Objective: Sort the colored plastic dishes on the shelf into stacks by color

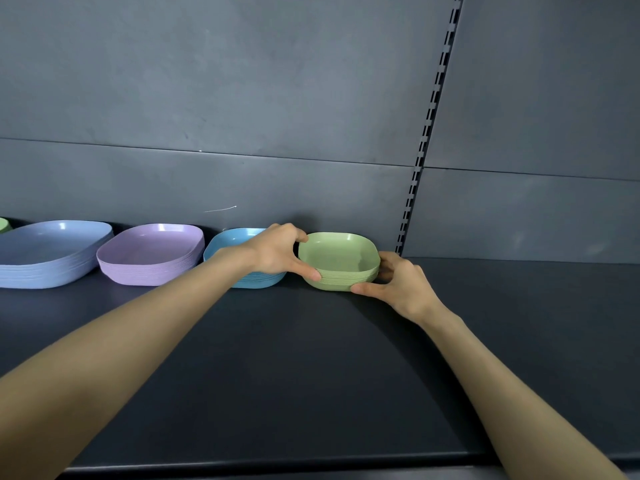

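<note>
Presently the green stack (341, 263) is held between both hands at the middle of the frame, close to the back wall of the shelf (311, 375). By the left hand (280, 252) its left rim is pinched, thumb low on the side and fingers curled over the top edge; by the right hand (398, 282) its right side is clasped, thumb under the front corner. Whether the stack rests fully on the shelf or is slightly raised cannot be told.

To its left a row is formed: a light blue stack (239, 244), partly hidden behind the left wrist, then a lilac stack (152, 254), then a larger periwinkle stack (48, 254) at the left edge, with a sliver of another green dish (3, 225) beyond it.

Each stack seen is of one colour, so the sorting is judged nearly complete; the step in hand appears to be the squaring and seating of the green stack. Next, an even release is called for, so that the nested dishes are not tipped against the light blue stack just beside them.
</note>
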